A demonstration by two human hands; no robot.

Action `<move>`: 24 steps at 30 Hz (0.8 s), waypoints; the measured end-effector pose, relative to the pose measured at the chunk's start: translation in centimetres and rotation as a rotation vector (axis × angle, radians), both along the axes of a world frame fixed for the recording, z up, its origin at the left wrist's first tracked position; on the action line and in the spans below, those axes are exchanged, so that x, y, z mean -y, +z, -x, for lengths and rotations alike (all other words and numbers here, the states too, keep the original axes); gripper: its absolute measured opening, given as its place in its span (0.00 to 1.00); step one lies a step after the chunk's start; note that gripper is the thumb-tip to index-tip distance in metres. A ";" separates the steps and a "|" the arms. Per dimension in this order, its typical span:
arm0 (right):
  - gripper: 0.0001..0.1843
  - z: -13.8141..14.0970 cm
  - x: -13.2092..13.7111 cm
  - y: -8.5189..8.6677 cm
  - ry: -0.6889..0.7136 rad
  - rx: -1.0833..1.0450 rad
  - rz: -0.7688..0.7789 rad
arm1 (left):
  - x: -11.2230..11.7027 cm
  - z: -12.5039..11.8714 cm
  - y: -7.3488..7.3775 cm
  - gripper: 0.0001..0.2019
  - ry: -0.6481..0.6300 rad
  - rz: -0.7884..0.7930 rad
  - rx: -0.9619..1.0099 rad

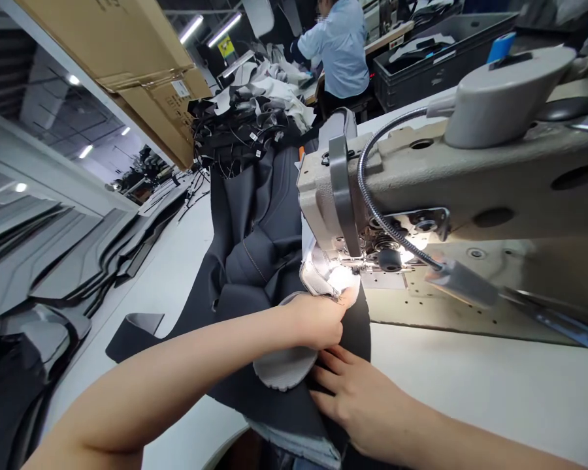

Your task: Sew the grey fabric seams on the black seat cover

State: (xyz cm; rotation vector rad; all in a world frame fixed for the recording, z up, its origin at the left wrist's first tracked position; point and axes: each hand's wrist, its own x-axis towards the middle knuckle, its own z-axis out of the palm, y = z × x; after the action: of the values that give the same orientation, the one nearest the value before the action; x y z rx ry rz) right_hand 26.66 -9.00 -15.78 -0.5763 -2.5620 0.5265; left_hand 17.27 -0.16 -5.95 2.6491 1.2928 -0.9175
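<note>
A large dark grey cover point(247, 261), folded and bunched, lies across the white table under the head of a sewing machine point(402, 163). My left hand point(318, 320) is closed on the cover's light grey lining point(318, 274), close in front of the lit presser foot and needle area. The tips of its fingers are partly hidden. Below it, my right hand point(347, 391) rests on the dark cloth with its fingers apart. A rounded light grey flap point(284, 369) lies beneath my left wrist, beside the right fingertips.
Stacked cut panels point(73, 254) stand along the left. A heap of dark pieces point(245, 124) lies behind the cover, near a cardboard box point(127, 59). Farther back, a person in a light blue shirt point(343, 49) works near a grey crate point(421, 65). Tweezers point(558, 323) lie at right.
</note>
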 end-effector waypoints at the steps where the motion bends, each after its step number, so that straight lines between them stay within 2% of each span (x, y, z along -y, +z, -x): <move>1: 0.16 0.4 -0.2 -0.3 -0.032 0.023 -0.011 | -0.2 -0.2 -0.1 0.40 0.024 0.076 -0.015; 3: 0.12 1.3 -0.7 -0.7 -0.106 0.085 0.004 | -0.7 -0.6 -0.4 0.38 0.070 0.169 0.009; 7: 0.12 2.1 -1.2 -0.6 -0.217 0.151 0.069 | -0.6 -0.8 -0.8 0.37 0.088 0.119 0.090; 11: 0.20 2.0 -0.7 -0.1 -0.206 -0.009 0.111 | 0.1 -0.4 -0.7 0.42 0.050 0.121 -0.023; 13: 0.19 2.1 -0.6 -0.3 -0.198 -0.019 0.113 | 0.0 -0.5 -0.6 0.40 0.053 0.148 -0.009; 15: 0.16 2.2 -0.7 -0.7 -0.218 0.045 0.079 | -0.3 -0.9 -0.5 0.36 0.069 0.154 0.031; 18: 0.17 2.0 -0.7 -0.8 -0.339 0.081 -0.011 | -0.5 -1.2 -0.2 0.36 0.105 0.126 0.036; 21: 0.26 1.1 -0.1 -0.3 -0.445 -0.021 -0.125 | -0.2 -1.0 0.4 0.39 0.125 0.146 -0.022; 24: 0.25 0.3 0.8 -0.3 -0.472 -0.154 -0.217 | -0.3 -0.6 0.8 0.37 0.137 0.244 -0.003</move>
State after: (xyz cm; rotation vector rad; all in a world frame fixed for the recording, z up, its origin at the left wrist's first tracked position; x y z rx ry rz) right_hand 26.41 -9.83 -16.11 -0.9785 -2.1955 0.1214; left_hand 17.83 0.17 -5.14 2.3460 1.2555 -0.9891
